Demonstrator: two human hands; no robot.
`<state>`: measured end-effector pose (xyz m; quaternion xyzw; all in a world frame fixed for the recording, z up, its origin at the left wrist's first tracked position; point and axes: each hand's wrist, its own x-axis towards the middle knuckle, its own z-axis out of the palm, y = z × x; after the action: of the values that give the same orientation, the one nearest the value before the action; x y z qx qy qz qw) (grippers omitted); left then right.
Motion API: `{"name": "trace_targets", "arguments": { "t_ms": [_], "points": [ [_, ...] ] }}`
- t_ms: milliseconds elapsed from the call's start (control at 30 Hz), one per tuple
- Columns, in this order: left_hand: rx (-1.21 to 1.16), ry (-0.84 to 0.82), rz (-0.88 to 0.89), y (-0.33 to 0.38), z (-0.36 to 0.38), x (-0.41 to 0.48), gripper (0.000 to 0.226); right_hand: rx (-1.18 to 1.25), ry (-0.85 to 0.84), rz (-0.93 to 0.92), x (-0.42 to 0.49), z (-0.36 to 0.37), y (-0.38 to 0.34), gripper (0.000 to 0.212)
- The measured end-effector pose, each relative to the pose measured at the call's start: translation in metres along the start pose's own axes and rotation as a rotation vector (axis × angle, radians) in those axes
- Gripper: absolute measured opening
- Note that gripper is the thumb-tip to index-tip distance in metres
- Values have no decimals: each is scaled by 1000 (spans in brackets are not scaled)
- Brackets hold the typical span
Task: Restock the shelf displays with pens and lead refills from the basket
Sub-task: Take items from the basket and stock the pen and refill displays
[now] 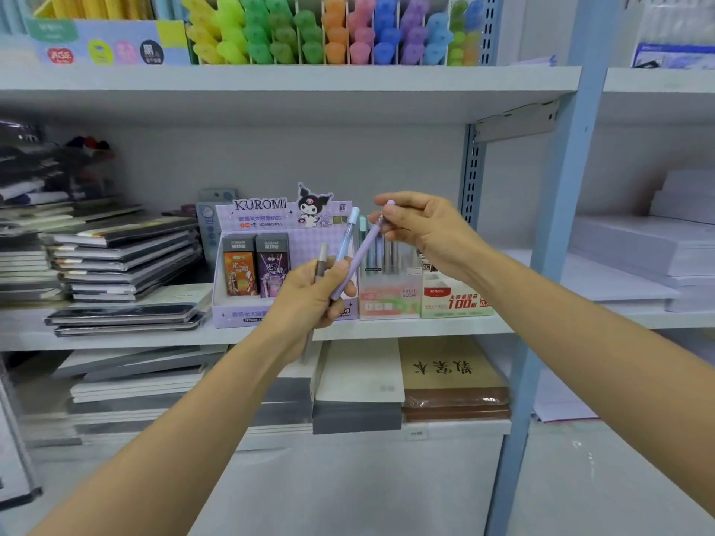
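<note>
My left hand (pixel 313 295) grips a small bunch of pens in front of the middle shelf: a grey pen (pixel 320 261), a light blue pen (pixel 346 236) and a purple pen (pixel 360 253). My right hand (pixel 425 230) pinches the top end of the purple pen between thumb and fingers. Just behind the hands stands the purple Kuromi lead refill box (pixel 263 222) holding two refill packs (pixel 255 265). To its right a pink Fruit Soda pen display (pixel 389 299) holds several upright pens. The basket is out of view.
A white and green refill box (pixel 452 299) stands right of the pen display. Stacked notebooks (pixel 116 257) fill the shelf's left side. Coloured highlighters (pixel 329 32) line the shelf above. Paper stacks (pixel 638 257) lie right of the blue upright (pixel 557 226).
</note>
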<state>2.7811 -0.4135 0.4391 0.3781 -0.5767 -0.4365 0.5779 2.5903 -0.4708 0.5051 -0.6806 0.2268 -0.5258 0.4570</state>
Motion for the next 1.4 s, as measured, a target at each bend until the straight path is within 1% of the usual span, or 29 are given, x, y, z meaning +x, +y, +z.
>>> {"name": "trace_targets", "arguments": {
  "t_ms": [67, 167, 233, 300, 367, 433, 533, 700, 767, 867, 1000, 1067, 1167, 1233, 1300, 1333, 1367, 1400],
  "points": [
    [25, 27, -19, 0, -2, 0, 26, -10, 22, -4, 3, -5, -2, 24],
    [58, 112, -45, -2, -8, 1, 21, -71, 128, -52, 13, -19, -9, 24],
    [53, 153, -57, -3, -13, 3, 21, -251, 208, -116, 21, -30, -12, 24],
    [31, 156, -61, -4, -16, 5, 23, -443, 255, -162, 27, -38, -11, 24],
    [15, 131, -43, -6, -16, 7, 23, -574, 257, -168, 32, -42, -5, 22],
    [11, 110, -17, -8, -15, 8, 22, -656, 240, -144, 35, -40, 3, 20],
    [11, 102, 4, -11, -13, 11, 21, -697, 208, -114, 40, -30, 17, 21],
    [10, 114, 15, -15, -16, 15, 24, -792, 109, -98, 52, -20, 26, 19],
    [14, 121, 13, -16, -18, 16, 26, -796, 65, -96, 56, -25, 24, 18],
    [13, 122, 6, -18, -20, 19, 26, -758, 47, -81, 58, -31, 23, 18],
    [4, 107, 9, -19, -19, 21, 26, -706, 79, -79, 60, -23, 31, 20],
    [-3, 98, 8, -19, -18, 21, 27, -744, 132, -127, 65, -17, 36, 16],
    [-2, 89, 7, -19, -16, 20, 27, -933, 198, -190, 71, -12, 41, 7],
    [7, 86, 9, -18, -16, 20, 27, -1087, 215, -173, 71, -11, 44, 9],
    [17, 84, 12, -18, -16, 19, 27, -1147, 236, -127, 68, -11, 42, 14],
    [19, 83, 13, -17, -15, 18, 27, -1140, 243, -129, 66, -11, 41, 17],
    [20, 82, 14, -16, -15, 18, 27, -1082, 242, -147, 63, -11, 38, 19],
    [20, 81, 15, -15, -14, 18, 27, -956, 228, -158, 60, -10, 35, 21]
  ]
}}
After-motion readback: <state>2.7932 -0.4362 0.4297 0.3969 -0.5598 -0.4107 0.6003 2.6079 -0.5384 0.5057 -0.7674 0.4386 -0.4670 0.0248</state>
